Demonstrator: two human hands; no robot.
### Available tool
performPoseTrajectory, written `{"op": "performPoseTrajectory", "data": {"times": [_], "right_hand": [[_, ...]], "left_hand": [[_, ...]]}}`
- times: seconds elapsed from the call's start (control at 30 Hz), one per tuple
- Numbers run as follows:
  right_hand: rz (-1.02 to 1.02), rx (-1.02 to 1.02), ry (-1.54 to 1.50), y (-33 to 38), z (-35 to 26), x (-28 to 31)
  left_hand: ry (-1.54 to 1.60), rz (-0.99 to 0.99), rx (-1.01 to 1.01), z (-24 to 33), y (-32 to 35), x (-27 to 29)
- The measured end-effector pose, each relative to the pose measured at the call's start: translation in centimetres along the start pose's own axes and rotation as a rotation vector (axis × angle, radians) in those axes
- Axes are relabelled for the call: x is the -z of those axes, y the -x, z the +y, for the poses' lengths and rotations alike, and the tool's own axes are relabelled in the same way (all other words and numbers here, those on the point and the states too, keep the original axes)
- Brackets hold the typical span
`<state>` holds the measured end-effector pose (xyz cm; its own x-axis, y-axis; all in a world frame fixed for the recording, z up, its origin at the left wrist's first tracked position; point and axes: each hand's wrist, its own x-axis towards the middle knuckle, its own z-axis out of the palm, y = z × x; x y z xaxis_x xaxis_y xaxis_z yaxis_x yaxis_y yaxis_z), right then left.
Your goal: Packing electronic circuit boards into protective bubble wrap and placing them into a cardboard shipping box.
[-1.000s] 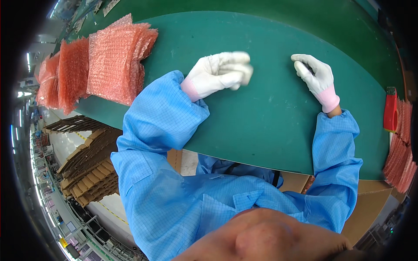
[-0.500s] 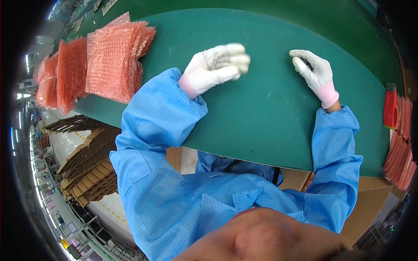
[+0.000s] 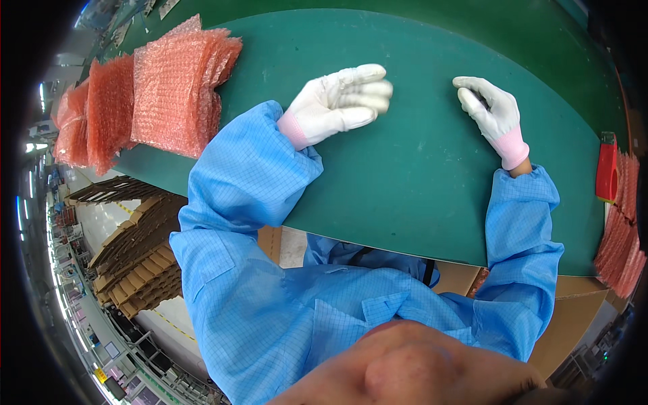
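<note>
Head view: white-gloved left hand point(image 3: 337, 101) over worktop point(image 3: 405, 182), left of its middle, fingers loosely spread, partly blurred, nothing visible in it. White-gloved right hand point(image 3: 493, 115) nearer the right end, half curled, thumb tip just beside index tip, slim gap. Can't tell if either touches the surface. Pink bubble-wrap stack point(image 3: 172, 91) at the left end; red block-shaped item point(image 3: 605, 172) and pink bubble-wrap pile point(image 3: 619, 236) at the right edge.

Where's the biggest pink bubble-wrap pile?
In the head view, the biggest pile sits upper left on the green table, between a smaller pile and the left hand.
</note>
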<state>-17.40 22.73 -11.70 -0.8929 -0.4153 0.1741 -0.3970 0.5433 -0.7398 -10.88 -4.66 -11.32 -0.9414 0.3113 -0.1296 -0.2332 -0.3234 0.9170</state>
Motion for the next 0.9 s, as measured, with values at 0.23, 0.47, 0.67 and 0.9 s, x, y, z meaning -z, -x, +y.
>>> {"op": "performPoseTrajectory", "data": {"times": [0.23,0.47,0.67,0.9], "right_hand": [[0.011,-0.001,-0.010,-0.3,-0.5,0.1],[0.008,-0.010,0.002,-0.1,0.0,0.0],[0.002,-0.011,0.000,0.2,0.1,-0.1],[0.006,-0.070,-0.111,0.0,0.3,0.0]], "left_hand": [[-0.485,-0.033,0.054,1.3,0.6,1.9],[0.197,0.184,0.024,1.1,-0.7,-1.3],[-0.041,0.064,-0.087,1.2,0.1,2.8],[0.289,0.109,-0.275,3.9,-1.1,4.6]]}}
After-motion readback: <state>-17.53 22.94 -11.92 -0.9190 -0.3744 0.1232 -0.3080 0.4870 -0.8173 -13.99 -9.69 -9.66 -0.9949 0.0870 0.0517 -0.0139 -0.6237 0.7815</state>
